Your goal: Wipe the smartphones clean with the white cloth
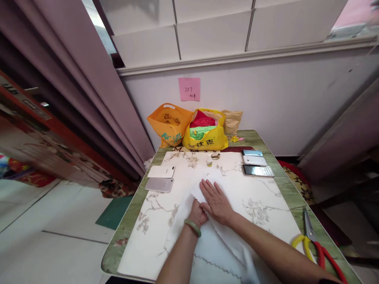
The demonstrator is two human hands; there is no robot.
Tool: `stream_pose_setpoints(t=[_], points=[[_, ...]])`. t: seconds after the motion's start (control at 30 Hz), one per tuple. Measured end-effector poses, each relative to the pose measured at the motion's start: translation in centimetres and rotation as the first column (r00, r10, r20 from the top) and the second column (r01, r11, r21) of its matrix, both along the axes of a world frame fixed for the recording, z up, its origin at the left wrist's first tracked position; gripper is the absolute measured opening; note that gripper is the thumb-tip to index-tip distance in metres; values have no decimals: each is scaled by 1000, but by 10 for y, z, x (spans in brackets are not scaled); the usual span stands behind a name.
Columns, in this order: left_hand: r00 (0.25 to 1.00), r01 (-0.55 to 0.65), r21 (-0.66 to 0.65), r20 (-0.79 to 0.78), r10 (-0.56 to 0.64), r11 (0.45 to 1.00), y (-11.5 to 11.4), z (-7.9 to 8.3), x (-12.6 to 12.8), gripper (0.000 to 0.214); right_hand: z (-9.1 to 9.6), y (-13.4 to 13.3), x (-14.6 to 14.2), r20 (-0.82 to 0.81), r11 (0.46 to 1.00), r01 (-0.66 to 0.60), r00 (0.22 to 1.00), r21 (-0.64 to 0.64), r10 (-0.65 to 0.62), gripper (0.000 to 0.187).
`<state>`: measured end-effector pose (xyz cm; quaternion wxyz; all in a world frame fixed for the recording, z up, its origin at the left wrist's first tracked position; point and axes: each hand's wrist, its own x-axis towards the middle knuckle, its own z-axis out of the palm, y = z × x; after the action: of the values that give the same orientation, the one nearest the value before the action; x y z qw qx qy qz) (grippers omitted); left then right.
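Observation:
A thin white cloth [216, 244] with zigzag-cut edges lies partly folded over a floral table cover. My left hand [197, 213], wearing a green bangle [192, 228], is curled closed at the cloth's edge, with its fingertips hidden. Just above and to the right, my right hand [216, 200] rests flat on the cloth, fingers stretched out and nothing gripped. The thumb of the right hand comes close to the left hand. Beyond the hands stand a small bottle [209, 161] and a pair of glasses [216, 156].
Phones lie at left [161, 171] and right [254, 160]. Scissors with red and yellow handles [309, 232] lie at the right edge. Behind stand an orange bag [168, 122], a yellow bag of folded fabrics [207, 142] and a brown paper pouch [233, 121], near the wall.

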<state>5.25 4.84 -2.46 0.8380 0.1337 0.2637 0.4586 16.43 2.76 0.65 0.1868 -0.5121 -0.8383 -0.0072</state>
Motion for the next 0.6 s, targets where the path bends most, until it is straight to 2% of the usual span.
stream_pose_setpoints(t=[0.17,0.33,0.5,0.6], points=[[999,37,-58,28,-35,998,-1,16,6,36,-1,15,6,-14,996,86,996,18,-86,68],[997,51,-86,63,-46,995,0,22,6,23,1,30,14,-40,980,198,979,-15,-198,66],[997,54,-120,63,-46,991,-1,26,7,22,-2,43,27,-78,929,363,926,-73,-368,63],[997,55,-112,54,-49,992,-3,29,7,23,-3,42,29,-98,897,438,891,-65,-443,64]])
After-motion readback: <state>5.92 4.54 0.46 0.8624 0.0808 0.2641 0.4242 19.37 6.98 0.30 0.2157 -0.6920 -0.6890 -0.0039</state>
